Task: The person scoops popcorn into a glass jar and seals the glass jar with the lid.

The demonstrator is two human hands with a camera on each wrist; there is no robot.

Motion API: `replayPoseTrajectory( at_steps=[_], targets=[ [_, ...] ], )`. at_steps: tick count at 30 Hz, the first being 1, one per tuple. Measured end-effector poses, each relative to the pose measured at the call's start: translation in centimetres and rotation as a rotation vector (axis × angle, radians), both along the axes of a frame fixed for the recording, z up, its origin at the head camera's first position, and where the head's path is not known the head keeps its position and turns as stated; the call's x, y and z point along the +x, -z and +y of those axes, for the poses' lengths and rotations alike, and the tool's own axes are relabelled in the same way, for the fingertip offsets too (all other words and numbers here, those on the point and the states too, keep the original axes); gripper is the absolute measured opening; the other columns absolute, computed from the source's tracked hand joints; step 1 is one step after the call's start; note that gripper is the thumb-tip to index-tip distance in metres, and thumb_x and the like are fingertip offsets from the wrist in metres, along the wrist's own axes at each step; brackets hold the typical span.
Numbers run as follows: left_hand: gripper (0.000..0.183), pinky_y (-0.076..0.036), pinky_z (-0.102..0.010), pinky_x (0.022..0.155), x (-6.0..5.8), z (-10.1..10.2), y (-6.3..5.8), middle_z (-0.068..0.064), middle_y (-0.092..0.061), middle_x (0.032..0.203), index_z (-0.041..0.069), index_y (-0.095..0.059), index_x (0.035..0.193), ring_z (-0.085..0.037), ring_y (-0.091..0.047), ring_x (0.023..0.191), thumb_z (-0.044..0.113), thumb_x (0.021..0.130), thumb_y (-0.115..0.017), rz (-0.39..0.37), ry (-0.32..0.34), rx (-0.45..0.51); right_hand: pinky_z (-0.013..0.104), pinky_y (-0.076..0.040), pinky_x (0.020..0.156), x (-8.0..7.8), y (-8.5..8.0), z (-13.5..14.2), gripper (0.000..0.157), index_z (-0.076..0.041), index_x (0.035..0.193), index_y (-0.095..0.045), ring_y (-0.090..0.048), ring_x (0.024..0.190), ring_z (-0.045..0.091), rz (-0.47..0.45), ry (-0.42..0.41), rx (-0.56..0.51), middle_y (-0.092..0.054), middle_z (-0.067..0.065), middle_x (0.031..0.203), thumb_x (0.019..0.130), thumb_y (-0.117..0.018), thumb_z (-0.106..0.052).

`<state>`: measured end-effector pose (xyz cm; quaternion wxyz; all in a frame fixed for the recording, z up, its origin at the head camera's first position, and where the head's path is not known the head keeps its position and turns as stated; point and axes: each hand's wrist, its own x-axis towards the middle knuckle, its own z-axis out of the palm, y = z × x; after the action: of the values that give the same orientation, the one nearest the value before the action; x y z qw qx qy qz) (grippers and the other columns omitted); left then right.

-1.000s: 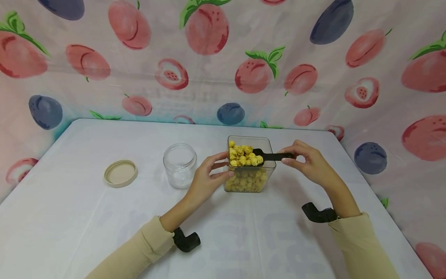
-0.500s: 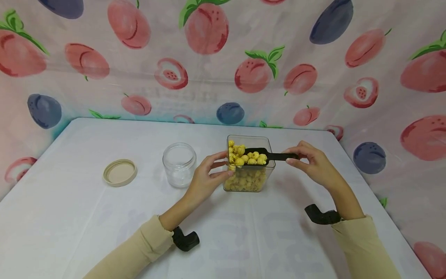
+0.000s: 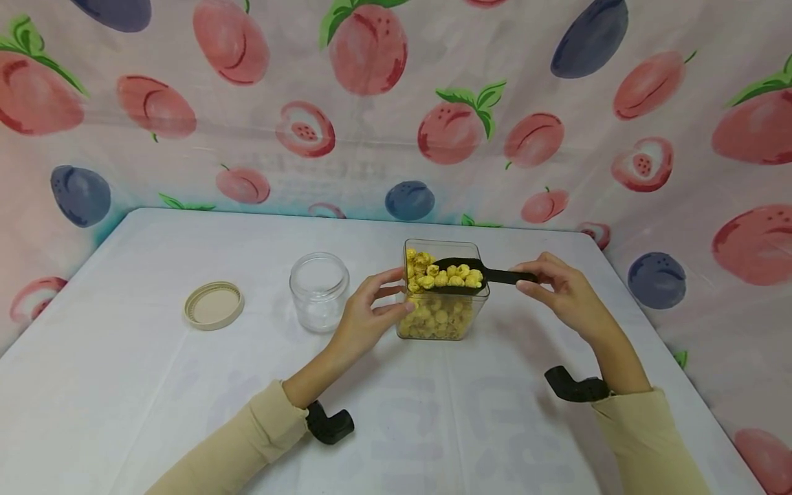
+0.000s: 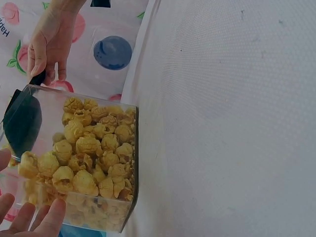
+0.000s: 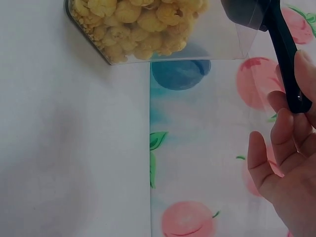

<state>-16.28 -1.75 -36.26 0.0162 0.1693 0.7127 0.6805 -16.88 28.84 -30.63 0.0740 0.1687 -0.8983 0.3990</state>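
Black plastic scoop has shifted rightward mid-frame, right fingers pinching it; outstretched left fingers touch the clear square tub.

The person's left arm, in a beige cloth sleeve, slants forward and rightward, its bare left hand holding thumb and fingers apart, only slightly bent. The right arm, sleeved alike, leans inward; the bare right hand pinches with thumb and fingertips (the outer fingers loosely bent).
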Motion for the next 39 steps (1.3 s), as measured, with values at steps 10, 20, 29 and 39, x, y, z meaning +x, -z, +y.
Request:
replayPoseTrajectory(
  at_steps=[10, 20, 29, 39],
  targets=[
    [0.052, -0.050, -0.034, 0.094, -0.1, 0.0, 0.2, -0.007, -0.047, 0.134, 0.013, -0.047, 0.134, -0.024, -0.052, 0.120, 0.011, 0.086, -0.067, 0.004, -0.001, -0.013, 0.014, -0.042, 0.071, 0.1, -0.5, 0.2, 0.022, 0.000, 0.108, -0.065, -0.049, 0.083, 0.009, 0.029, 0.000, -0.038, -0.050, -0.004, 0.084, 0.087, -0.064, -0.007],
    [0.054, -0.051, -0.035, 0.093, 0.3, 0.0, 0.0, -0.010, -0.046, 0.135, 0.010, -0.047, 0.135, -0.027, -0.052, 0.120, 0.010, 0.085, -0.067, 0.015, -0.006, 0.004, 0.021, -0.040, 0.067, 0.3, -1.0, -0.2, 0.022, 0.004, 0.108, -0.064, -0.047, 0.080, 0.010, 0.031, -0.016, -0.096, -0.049, -0.004, 0.082, 0.087, -0.063, -0.005],
    [0.054, -0.050, -0.039, 0.094, 0.3, 0.1, 0.1, -0.009, -0.045, 0.136, 0.010, -0.046, 0.135, -0.027, -0.051, 0.120, 0.009, 0.085, -0.067, 0.019, 0.001, 0.016, 0.021, -0.039, 0.063, 0.1, -1.8, -1.2, 0.021, 0.006, 0.106, -0.063, -0.045, 0.078, 0.011, 0.064, -0.056, -0.143, -0.048, -0.003, 0.081, 0.086, -0.063, -0.002],
    [0.054, -0.050, -0.039, 0.094, 0.4, 0.1, 0.1, -0.008, -0.046, 0.136, 0.010, -0.046, 0.135, -0.027, -0.051, 0.120, 0.010, 0.085, -0.067, 0.018, 0.000, 0.012, 0.020, -0.040, 0.061, 0.0, -2.3, -3.0, 0.019, 0.008, 0.104, -0.063, -0.044, 0.075, 0.012, 0.081, -0.098, -0.211, -0.051, -0.005, 0.082, 0.085, -0.062, 0.003]
  ],
)
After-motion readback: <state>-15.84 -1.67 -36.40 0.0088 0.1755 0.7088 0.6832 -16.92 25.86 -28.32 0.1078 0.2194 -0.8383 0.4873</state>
